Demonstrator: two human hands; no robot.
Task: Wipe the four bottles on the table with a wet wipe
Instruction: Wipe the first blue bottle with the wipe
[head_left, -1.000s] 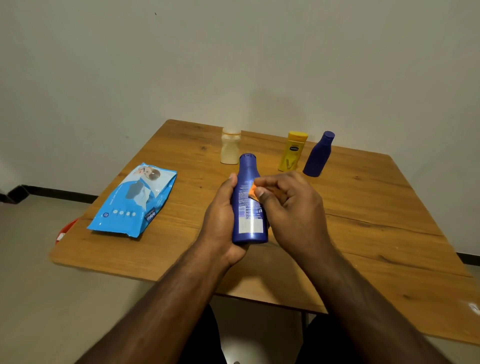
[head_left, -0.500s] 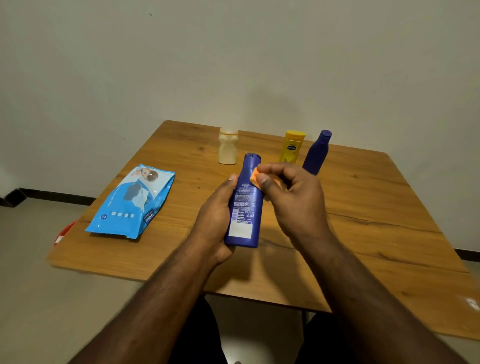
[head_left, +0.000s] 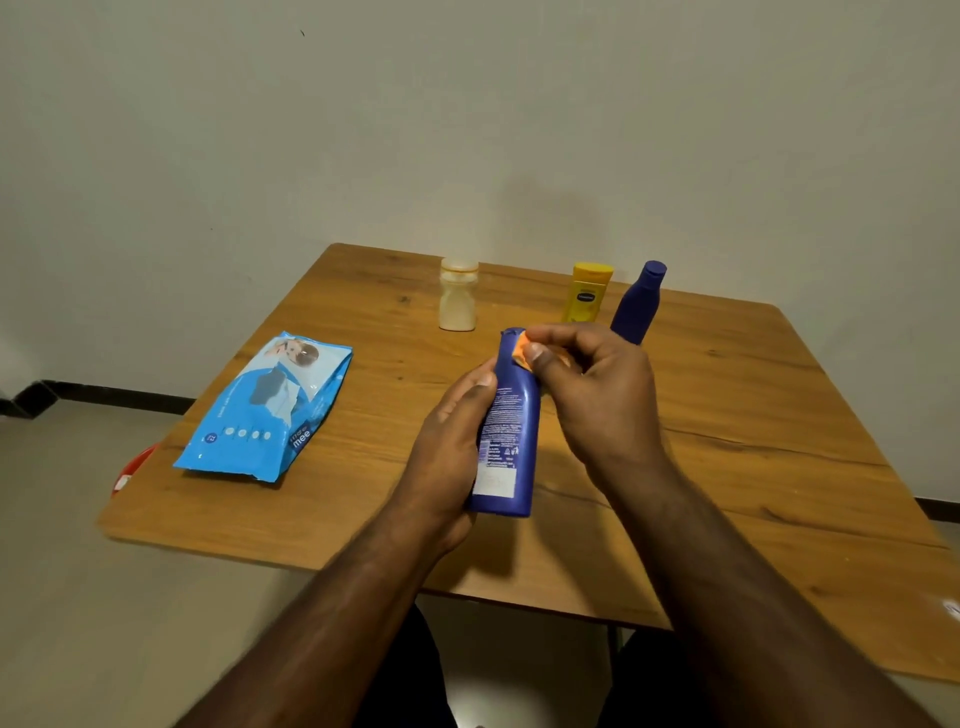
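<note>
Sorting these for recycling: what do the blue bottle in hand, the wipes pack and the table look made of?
Blue bottle: likely plastic, smooth, with a soft sheen and printed label.
Wipes pack: thin glossy plastic film, creased and crinkled, catching highlights.
Table: wood or a wood-look laminate; grain lines and knots show, satin finish. Which one, I cannot tell.

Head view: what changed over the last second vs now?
The right hand, pinching the orange wipe, slid it up the dark blue bottle from mid-body to the cap end. The left hand kept its grip on the bottle, which now tilts slightly. Unchanged: the cream bottle, yellow bottle, purple bottle and wipes pack on the table.
</note>
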